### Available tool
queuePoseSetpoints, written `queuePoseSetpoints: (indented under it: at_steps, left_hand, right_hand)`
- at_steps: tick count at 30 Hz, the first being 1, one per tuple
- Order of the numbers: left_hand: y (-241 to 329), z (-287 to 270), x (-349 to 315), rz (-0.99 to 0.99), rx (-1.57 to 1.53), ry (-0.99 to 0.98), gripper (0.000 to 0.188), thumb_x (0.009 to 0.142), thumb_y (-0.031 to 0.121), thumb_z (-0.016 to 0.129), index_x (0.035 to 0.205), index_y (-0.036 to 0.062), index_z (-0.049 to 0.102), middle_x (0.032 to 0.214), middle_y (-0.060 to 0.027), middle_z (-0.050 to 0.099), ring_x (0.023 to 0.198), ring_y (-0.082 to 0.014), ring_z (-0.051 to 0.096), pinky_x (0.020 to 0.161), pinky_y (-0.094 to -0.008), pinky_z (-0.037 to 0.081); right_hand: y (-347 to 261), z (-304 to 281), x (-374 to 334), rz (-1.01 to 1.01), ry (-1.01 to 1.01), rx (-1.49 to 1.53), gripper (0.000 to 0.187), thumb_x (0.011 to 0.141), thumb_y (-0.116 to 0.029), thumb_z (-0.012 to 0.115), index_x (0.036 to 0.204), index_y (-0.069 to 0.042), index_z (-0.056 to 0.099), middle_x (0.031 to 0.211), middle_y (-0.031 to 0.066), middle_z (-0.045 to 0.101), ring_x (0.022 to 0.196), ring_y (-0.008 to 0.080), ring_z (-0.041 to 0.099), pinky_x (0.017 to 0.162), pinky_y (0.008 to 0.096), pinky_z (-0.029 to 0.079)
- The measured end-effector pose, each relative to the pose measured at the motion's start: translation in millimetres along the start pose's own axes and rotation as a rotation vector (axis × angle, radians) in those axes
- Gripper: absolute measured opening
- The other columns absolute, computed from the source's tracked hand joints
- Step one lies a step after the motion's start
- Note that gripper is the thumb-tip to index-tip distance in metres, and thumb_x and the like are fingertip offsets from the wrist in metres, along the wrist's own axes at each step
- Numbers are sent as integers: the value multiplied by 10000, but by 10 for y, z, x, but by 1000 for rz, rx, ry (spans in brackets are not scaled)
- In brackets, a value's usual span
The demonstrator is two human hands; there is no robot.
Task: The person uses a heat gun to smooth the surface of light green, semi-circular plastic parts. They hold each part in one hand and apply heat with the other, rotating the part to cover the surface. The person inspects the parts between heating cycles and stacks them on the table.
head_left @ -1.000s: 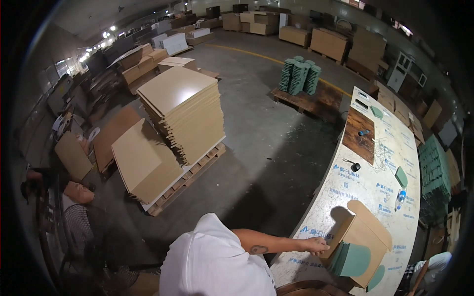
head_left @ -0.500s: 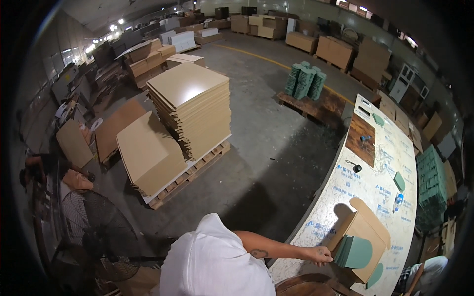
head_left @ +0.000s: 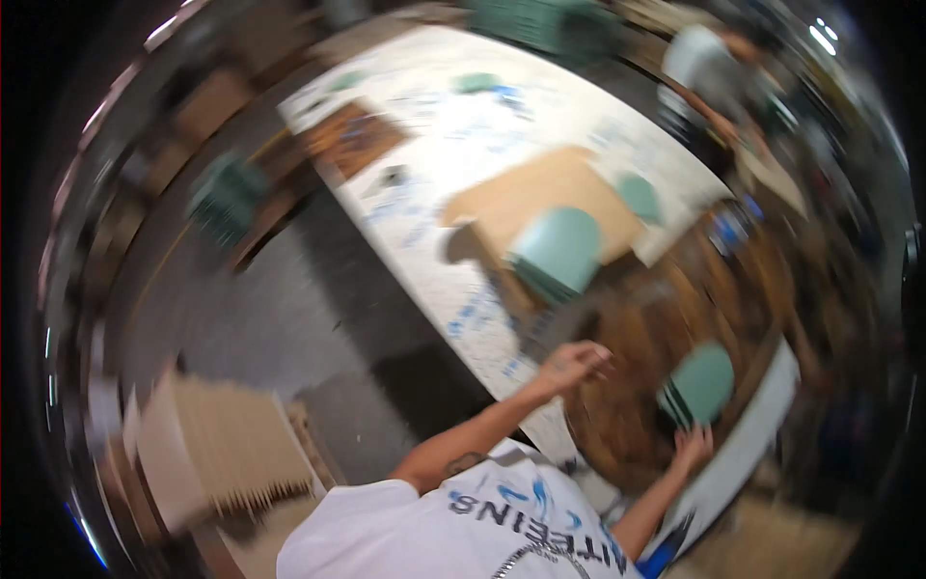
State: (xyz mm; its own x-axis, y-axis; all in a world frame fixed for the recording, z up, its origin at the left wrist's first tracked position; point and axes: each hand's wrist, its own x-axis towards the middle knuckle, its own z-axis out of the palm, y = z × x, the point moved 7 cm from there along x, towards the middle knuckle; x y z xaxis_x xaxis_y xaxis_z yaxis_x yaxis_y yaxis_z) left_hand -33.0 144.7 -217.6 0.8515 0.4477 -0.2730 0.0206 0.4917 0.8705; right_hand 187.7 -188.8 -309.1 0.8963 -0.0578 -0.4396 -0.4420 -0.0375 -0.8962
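Since the earlier frame the view has swung hard and blurred, and the long white table [head_left: 453,145] now runs up the middle. The right hand [head_left: 693,447] touches the lower edge of a green sheet stack [head_left: 702,384]; how tightly it grips cannot be told. The left hand [head_left: 571,365] hangs loosely curled and empty near the brown cardboard box [head_left: 540,198].

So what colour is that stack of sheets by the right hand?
Pale green. The stack of sheets just above the right hand shows, blurred, in the head view.

Whole view motion-blurred — hands' [head_left: 576,365] grip on green sheets [head_left: 699,384] unclear
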Motion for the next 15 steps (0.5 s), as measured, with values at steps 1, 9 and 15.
queuePoseSetpoints:
  at_steps: [1,9,15]
  left_hand:
    - [-16,197,0,-93,-13,-83,371,902,334,553,1074,7,587,948,-74,627,855,-157,609,740,-280,495]
    - [-677,1632,684,-181,383,-432,823,828,425,616,1374,-70,249,1298,-168,448,1160,-232,449,957,-284,345]
    - [-1191,1868,1175,-39,324,-490,754,825,346,650,1324,-91,292,1206,-192,494,1042,-229,496,876,-314,392]
  right_hand:
    - [-96,-62,-29,17,58,-218,495,795,-185,656,1244,-41,504,991,145,623,796,230,584,698,332,479]
    - [-303,-228,92,-382,273,-675,576,773,-299,667,1209,36,497,1183,217,551,1092,337,524,908,367,406]
    - [-352,-20,-224,-250,234,-622,662,788,-336,651,1310,-4,418,1406,230,312,1307,344,299,1038,371,289]
